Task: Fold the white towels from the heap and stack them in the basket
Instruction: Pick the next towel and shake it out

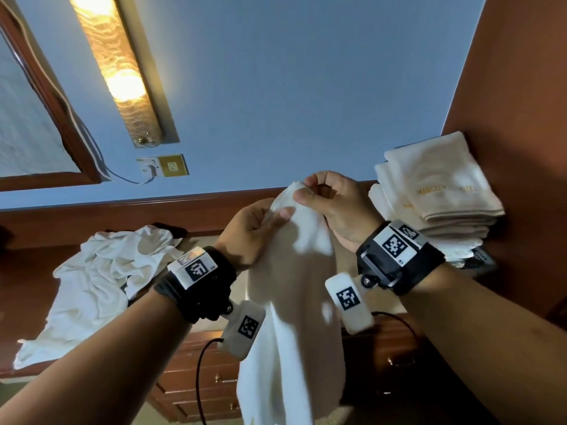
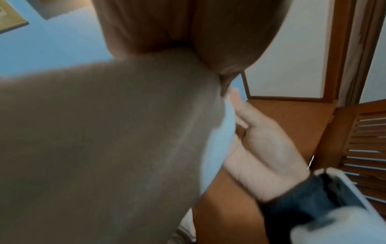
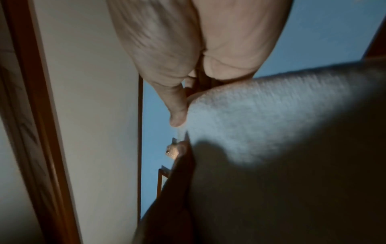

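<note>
A white towel (image 1: 294,302) hangs in the air in front of me, held up by its top corner. My left hand (image 1: 260,228) pinches the cloth just below that corner, and my right hand (image 1: 322,194) pinches the corner itself from the right. In the left wrist view the towel (image 2: 104,148) fills the frame beside my right hand (image 2: 261,148). In the right wrist view the towel (image 3: 271,132) lies against my thumb. A heap of crumpled white towels (image 1: 101,271) lies on the counter at left. Folded towels (image 1: 438,191) are stacked at right; the basket beneath is mostly hidden.
A wooden chest of drawers (image 1: 214,378) stands below the hanging towel. A brown wall panel (image 1: 521,102) rises right beside the folded stack. A lit wall lamp (image 1: 116,72) and a socket plate (image 1: 175,165) with a cable are on the blue wall.
</note>
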Demonstrator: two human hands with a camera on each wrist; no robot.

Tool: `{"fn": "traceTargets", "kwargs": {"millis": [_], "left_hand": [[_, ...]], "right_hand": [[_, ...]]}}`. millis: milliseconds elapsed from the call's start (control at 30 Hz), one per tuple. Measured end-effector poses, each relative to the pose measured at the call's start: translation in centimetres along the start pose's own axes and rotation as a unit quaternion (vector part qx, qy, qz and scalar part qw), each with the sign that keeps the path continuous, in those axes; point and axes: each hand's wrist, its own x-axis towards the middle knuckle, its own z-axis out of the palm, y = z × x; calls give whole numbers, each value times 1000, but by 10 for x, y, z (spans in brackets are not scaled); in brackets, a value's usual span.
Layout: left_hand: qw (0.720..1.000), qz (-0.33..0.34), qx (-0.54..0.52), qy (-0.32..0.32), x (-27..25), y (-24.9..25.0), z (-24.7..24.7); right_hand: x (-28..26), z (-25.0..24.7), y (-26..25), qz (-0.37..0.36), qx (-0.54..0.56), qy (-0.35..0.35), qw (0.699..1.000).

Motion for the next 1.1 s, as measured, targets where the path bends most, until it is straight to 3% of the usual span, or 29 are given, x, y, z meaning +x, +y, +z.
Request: {"fn": "traceTargets", "kwargs": {"millis": [100, 200, 433, 600, 767, 833, 933, 1100], "left_hand": [[996, 48, 43, 63, 5, 9, -6], [991, 71, 105, 52, 5, 15, -8], [952, 65, 295, 60, -2, 27, -13], [940, 92, 314, 93, -8, 27, -15], [976, 50, 194, 85, -18, 21, -13], [974, 55, 209, 68, -19, 23, -15], [961, 90, 255, 50, -22, 28, -14], [938, 124, 309, 94, -23, 28, -13]], "right_hand": [[-20, -6, 18, -41, -15, -2, 999], [-39, -1, 37, -70, -86, -56, 992], [-35, 10, 38, -115, -116, 44, 986], [-37, 32, 31, -183, -109, 31, 977], [-38, 42, 29, -200, -117, 20, 973], [-39, 38, 27, -199, -117, -19, 973], [-41, 29, 24, -156, -117, -120, 974], [-39, 10, 31, 35, -43, -245, 968]]}}
